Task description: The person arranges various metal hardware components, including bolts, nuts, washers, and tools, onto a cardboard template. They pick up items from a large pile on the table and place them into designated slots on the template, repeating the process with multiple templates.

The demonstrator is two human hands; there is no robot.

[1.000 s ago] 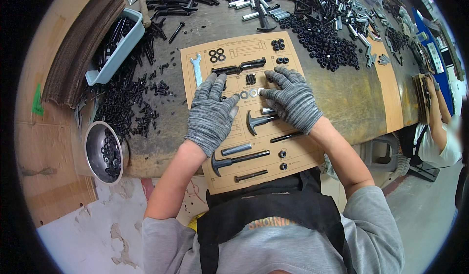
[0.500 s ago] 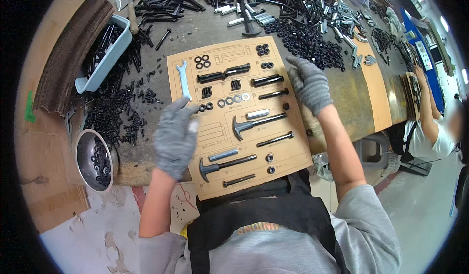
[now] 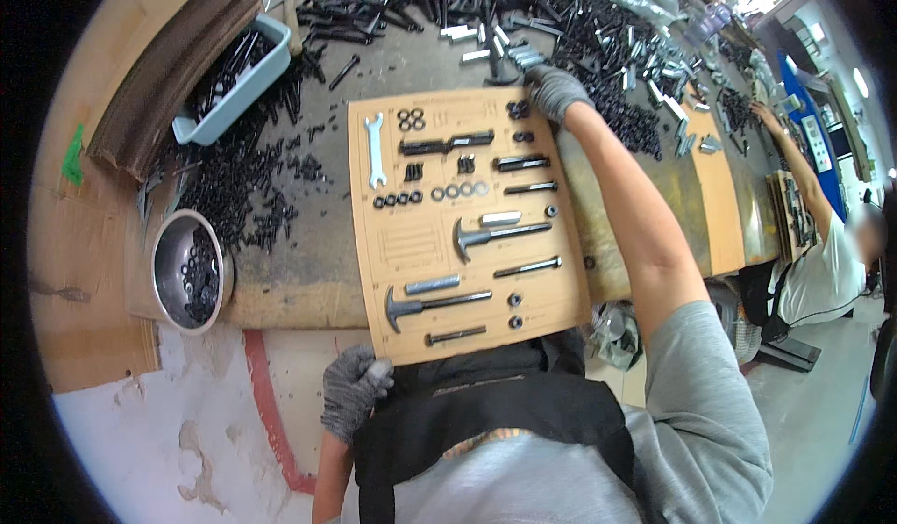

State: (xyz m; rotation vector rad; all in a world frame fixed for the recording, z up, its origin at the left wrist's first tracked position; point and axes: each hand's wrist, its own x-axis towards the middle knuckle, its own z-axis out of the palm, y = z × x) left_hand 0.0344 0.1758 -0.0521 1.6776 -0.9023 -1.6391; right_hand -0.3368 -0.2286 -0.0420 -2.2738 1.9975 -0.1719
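Observation:
A brown cardboard hardware sheet (image 3: 411, 328) lies over the table's near edge, with printed outlines and metal parts set on it. Among them are a silver open-end wrench (image 3: 376, 150), flat washers (image 3: 460, 189), two dark T-shaped hooked bars (image 3: 505, 234), a grey sleeve (image 3: 433, 285), bolts (image 3: 528, 267) and nuts (image 3: 515, 300). My right hand (image 3: 557, 94), in a grey knit glove, is closed round the sheet's far right corner. At the near left corner, my gloved left hand (image 3: 355, 391) grips the sheet with curled fingers.
A metal bowl (image 3: 161, 276) of black rings stands at the left edge, near a light blue bin (image 3: 238, 94) of bolts. Loose black screws (image 3: 224, 192) and heaps of parts (image 3: 420, 0) cover the table's left and far sides. A co-worker's arm (image 3: 799, 164) reaches in at right.
My left hand has moved from beside the wrench down to the near left corner. My right hand has gone up to the far right corner. The sheet has turned slightly.

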